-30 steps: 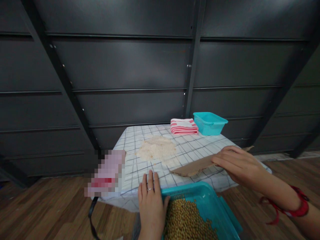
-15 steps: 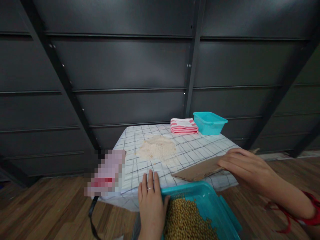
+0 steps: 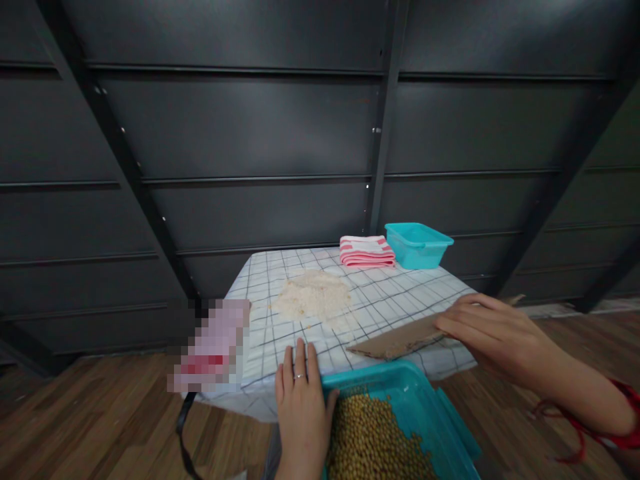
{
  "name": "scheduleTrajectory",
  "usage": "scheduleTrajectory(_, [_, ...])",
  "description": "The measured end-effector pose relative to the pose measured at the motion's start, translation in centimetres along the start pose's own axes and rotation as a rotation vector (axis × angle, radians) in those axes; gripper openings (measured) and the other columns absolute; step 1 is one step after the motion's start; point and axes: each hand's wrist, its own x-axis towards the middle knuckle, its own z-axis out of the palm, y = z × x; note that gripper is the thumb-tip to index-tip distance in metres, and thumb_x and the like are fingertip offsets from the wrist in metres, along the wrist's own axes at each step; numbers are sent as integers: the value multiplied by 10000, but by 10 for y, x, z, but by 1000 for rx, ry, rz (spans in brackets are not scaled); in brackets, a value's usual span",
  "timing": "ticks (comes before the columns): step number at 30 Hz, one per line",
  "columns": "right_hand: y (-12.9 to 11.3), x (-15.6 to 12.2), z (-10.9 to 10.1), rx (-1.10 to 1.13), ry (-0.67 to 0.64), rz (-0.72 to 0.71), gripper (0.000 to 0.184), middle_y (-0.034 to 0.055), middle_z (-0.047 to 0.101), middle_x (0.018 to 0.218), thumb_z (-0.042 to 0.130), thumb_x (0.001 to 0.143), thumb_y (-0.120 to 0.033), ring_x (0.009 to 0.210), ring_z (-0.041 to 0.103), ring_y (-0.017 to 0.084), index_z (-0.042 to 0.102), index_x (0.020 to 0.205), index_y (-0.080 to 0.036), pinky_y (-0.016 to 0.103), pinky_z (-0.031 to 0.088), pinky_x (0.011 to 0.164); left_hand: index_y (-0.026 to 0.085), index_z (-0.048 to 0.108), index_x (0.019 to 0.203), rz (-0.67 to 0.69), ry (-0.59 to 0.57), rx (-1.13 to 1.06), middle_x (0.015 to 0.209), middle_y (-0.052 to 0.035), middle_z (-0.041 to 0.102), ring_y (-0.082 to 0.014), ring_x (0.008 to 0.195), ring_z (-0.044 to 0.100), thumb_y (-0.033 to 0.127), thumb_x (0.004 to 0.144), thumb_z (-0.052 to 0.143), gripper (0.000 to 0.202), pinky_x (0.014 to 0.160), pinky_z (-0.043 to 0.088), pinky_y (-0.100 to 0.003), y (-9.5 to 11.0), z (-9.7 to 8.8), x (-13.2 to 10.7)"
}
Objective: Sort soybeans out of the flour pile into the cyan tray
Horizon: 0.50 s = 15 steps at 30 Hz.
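- Currently right hand (image 3: 483, 330), lower right, grips cardboard strip (image 3: 395, 341) by teal tray (image 3: 425, 405) of beans (image 3: 370, 440).
- Left hand (image 3: 300, 408), bottom centre, open, flat against tray's left rim.

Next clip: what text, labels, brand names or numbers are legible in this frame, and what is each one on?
No text can be read.
The cardboard piece in the right hand, the teal tray of beans, the small teal tub, the striped cloth and the checked tablecloth show no print.
A pixelated patch at the table's left edge hides whatever is there.
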Motion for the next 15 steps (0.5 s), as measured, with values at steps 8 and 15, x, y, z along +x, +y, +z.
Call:
scheduleTrajectory(8, [-6,-5,-3,107,-43,24,229,10,609,731,336,832,-12,651,513,126,483,908,-170,287,425,671,90,430,1231,45,34,8,1284,-170,474,-324,1186,391,251,704,534,561,908,396,-482,-3,5,-1])
scheduleTrajectory(15, [-13,-9,-8,243,-137,112,234,-2,538,651,317,842,-43,614,478,118,487,791,-195,251,426,598,123,448,1223,11,3,3,1282,-139,488,-302,1187,401,270,718,516,529,922,387,-470,-2,1,0])
